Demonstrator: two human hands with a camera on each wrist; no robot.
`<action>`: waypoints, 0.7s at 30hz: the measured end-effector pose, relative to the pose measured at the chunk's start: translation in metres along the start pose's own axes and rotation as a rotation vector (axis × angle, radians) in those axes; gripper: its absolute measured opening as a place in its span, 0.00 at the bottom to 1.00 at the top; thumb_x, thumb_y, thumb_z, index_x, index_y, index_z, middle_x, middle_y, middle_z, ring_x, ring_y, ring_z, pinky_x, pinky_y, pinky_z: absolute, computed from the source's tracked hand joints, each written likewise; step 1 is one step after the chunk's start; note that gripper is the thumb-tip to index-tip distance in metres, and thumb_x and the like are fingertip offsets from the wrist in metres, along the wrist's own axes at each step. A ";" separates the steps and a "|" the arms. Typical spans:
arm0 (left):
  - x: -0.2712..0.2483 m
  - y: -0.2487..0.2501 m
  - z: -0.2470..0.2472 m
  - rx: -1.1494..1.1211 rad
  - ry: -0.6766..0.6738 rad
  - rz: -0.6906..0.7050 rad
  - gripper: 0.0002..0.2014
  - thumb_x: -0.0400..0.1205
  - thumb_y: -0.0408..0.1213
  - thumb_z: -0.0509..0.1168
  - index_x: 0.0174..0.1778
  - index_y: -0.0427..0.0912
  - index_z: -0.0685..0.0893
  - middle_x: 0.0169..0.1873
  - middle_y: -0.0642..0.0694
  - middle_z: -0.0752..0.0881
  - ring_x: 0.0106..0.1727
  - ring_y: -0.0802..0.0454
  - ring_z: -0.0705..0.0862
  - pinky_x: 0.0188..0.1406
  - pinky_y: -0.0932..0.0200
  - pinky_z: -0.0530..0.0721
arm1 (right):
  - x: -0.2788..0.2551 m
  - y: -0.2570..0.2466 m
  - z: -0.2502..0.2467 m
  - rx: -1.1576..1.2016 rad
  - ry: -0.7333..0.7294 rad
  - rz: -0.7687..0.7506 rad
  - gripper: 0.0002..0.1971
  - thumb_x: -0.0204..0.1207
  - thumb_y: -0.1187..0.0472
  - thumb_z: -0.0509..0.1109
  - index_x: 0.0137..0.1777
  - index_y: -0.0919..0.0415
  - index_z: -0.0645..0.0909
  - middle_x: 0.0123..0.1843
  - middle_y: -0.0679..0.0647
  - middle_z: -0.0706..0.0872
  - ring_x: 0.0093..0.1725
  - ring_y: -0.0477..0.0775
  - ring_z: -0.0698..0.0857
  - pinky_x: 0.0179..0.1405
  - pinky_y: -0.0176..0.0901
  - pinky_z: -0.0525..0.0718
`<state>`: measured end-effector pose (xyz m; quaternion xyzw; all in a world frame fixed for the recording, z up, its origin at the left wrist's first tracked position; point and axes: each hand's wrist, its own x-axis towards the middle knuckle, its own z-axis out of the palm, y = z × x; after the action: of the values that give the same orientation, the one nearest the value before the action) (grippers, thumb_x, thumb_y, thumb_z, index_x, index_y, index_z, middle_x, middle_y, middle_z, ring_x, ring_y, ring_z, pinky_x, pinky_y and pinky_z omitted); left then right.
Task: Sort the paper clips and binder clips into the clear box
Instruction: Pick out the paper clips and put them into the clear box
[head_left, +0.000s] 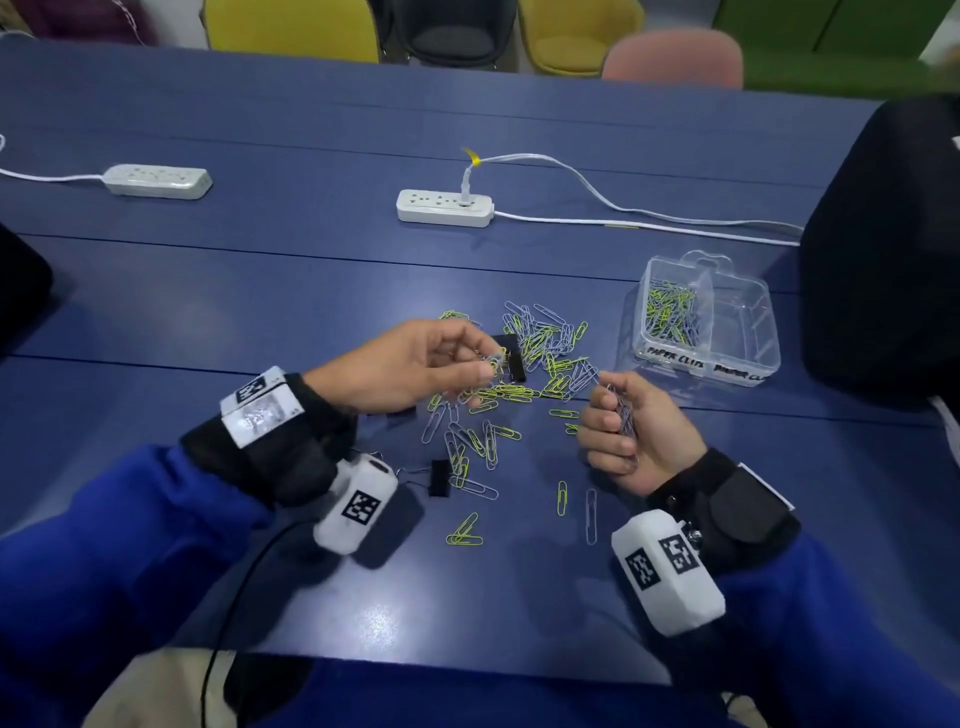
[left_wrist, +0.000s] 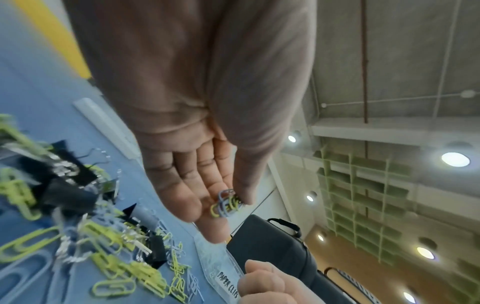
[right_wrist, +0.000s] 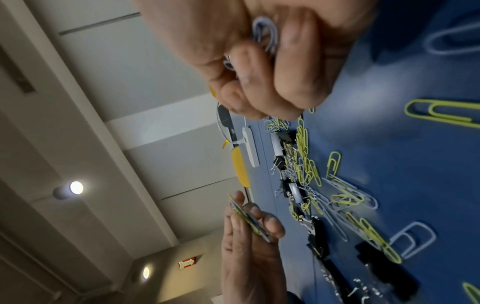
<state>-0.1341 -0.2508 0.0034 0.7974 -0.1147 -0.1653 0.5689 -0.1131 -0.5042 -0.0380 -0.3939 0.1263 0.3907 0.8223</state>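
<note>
Yellow-green and grey paper clips (head_left: 545, 353) lie scattered on the blue table (head_left: 260, 291), mixed with black binder clips (head_left: 439, 478). My left hand (head_left: 415, 364) hovers over the pile and pinches a small bunch of paper clips (left_wrist: 227, 203) between thumb and fingertips. My right hand (head_left: 631, 431) is curled into a fist round a bundle of grey paper clips (right_wrist: 265, 36), just right of the pile. The clear box (head_left: 711, 322) stands at the right; its left compartment, labelled for paper clips, holds several clips, the right one looks empty.
Two white power strips (head_left: 444, 207) (head_left: 156, 180) with cables lie further back on the table. A black bag (head_left: 883, 249) stands right of the box, another dark object (head_left: 21, 280) at the left edge. Chairs stand behind the table.
</note>
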 end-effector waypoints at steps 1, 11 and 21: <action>-0.003 -0.003 -0.001 -0.031 0.005 -0.022 0.11 0.82 0.34 0.67 0.58 0.35 0.80 0.39 0.47 0.85 0.43 0.49 0.89 0.40 0.67 0.83 | 0.002 0.001 0.002 -0.016 0.002 0.000 0.21 0.78 0.53 0.56 0.22 0.54 0.70 0.17 0.47 0.66 0.10 0.43 0.61 0.13 0.25 0.51; -0.021 -0.017 -0.006 -0.491 0.001 -0.184 0.11 0.80 0.39 0.64 0.56 0.39 0.80 0.40 0.45 0.86 0.34 0.53 0.84 0.28 0.65 0.77 | -0.021 -0.008 0.009 -0.443 0.129 0.008 0.13 0.82 0.54 0.55 0.36 0.55 0.72 0.23 0.47 0.62 0.15 0.42 0.57 0.14 0.24 0.55; -0.021 -0.006 0.018 0.036 -0.068 -0.250 0.22 0.84 0.59 0.56 0.29 0.49 0.67 0.21 0.57 0.66 0.21 0.61 0.63 0.23 0.66 0.64 | -0.057 0.014 0.014 -2.162 0.282 -0.218 0.26 0.62 0.26 0.68 0.34 0.51 0.80 0.32 0.45 0.81 0.41 0.49 0.82 0.39 0.43 0.77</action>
<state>-0.1605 -0.2570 -0.0052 0.8096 -0.0363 -0.2598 0.5251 -0.1629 -0.5196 -0.0068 -0.9575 -0.2259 0.1718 0.0507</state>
